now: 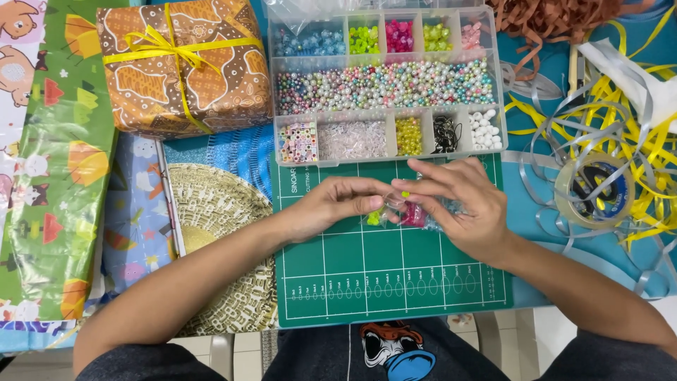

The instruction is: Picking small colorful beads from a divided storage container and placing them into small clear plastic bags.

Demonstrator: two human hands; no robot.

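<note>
My left hand [337, 201] and my right hand [462, 201] meet over a green cutting mat [395, 282]. Between their fingertips is a yellow-green bead [405, 194]. Under my right hand lies a small clear bag [416, 214] with pink and green beads, and another green bead [373, 219] sits by my left fingers. Whether a thread runs between the fingers cannot be made out. A clear compartment box of beads [384, 85] stands just beyond the hands, holding pastel pearls, letter cubes, yellow, black and white beads.
A brown wrapped gift [185, 67] with yellow ribbon sits at the far left. Rolled wrapping papers [60, 162] lie along the left edge. A woven placemat [211, 212] is beside the mat. Yellow and silver ribbons [620, 134] and a tape roll [594, 190] are piled on the right.
</note>
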